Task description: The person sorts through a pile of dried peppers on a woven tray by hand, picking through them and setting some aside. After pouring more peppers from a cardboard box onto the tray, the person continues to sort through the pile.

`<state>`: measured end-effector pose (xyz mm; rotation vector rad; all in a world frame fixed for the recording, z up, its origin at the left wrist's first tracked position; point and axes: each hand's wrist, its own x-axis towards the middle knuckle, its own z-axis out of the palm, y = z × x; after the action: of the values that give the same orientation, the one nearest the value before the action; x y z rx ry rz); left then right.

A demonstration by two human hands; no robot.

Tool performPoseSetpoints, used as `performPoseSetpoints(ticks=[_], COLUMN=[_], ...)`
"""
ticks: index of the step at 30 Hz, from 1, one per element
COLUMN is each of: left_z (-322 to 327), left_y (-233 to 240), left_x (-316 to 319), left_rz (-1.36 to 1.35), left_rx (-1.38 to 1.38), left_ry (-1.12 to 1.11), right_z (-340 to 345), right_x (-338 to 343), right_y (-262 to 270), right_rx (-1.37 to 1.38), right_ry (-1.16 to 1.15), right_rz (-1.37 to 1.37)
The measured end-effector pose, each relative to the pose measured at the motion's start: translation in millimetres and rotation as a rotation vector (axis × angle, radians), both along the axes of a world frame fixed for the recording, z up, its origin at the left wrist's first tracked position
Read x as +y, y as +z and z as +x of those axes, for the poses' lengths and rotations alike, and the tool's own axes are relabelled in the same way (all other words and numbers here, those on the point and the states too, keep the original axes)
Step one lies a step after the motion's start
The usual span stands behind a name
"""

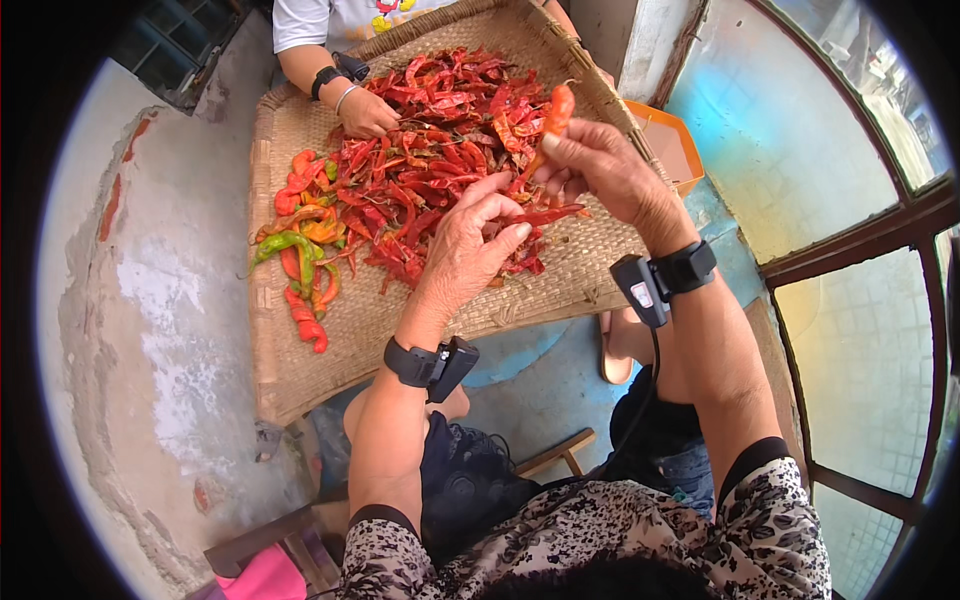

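In my right hand [604, 169] is an orange-red chili pepper [559, 112], pinched between thumb and fingers above the right side of a heap of dried red chili peppers [427, 169]. My left hand [472, 244] is over the near part of the heap, thumb and fingers curved. A long dark-red chili [555, 214] shows between its thumb and forefinger; whether it is gripped or lies behind them is unclear. The heap rests on a large woven tray [585, 259]. Fresher red, orange and green peppers [304, 251] lie apart at the tray's left.
Across the tray, another person's hand [367, 112] touches the heap. An orange-rimmed container [686, 154] stands beyond the tray's right edge. A plastered wall [180, 300] rises at left, framed glass panes [847, 330] at right. A wooden stool [559, 454] is below, near my legs.
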<state>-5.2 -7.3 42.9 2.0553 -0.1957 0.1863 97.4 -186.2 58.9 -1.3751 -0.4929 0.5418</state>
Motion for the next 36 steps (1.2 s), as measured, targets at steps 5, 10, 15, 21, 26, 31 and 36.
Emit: performPoseSetpoints(ticks=[5, 10, 15, 21, 26, 31, 36], left_z=[3.2, 7.0, 3.7, 2.2, -2.2, -4.5, -10.5], left_y=[3.4, -1.2, -5.5, -7.7, -8.9, -5.8, -15.4], left_x=[-10.7, 3.4, 16.8, 27.8, 27.5, 33.6, 32.7], left_rz=[0.058, 0.040, -0.036, -0.078, -0.052, -0.129, -0.609], left_rx=[-0.006, -0.019, -0.022, -0.051, -0.011, -0.051, 0.152], left_ry=[0.010, 0.167, 0.285, 0.307, 0.329, 0.339, 0.227], right_z=[-13.9, 39.4, 71.1, 42.6, 16.6, 26.0, -8.7], right_x=[11.8, -26.2, -60.2, -13.9, 16.1, 7.9, 21.7], right_y=[11.5, -12.5, -32.5, -36.0, -57.3, -50.9, -21.3], right_rx=[-0.062, 0.233, 0.493, -0.634, -1.000, -1.186, -0.419], right_ry=[-0.110, -0.429, -0.650, -0.353, -0.117, -0.274, -0.181], right_rz=[-0.030, 0.300, 0.541, -0.456, -1.141, -0.974, -0.366])
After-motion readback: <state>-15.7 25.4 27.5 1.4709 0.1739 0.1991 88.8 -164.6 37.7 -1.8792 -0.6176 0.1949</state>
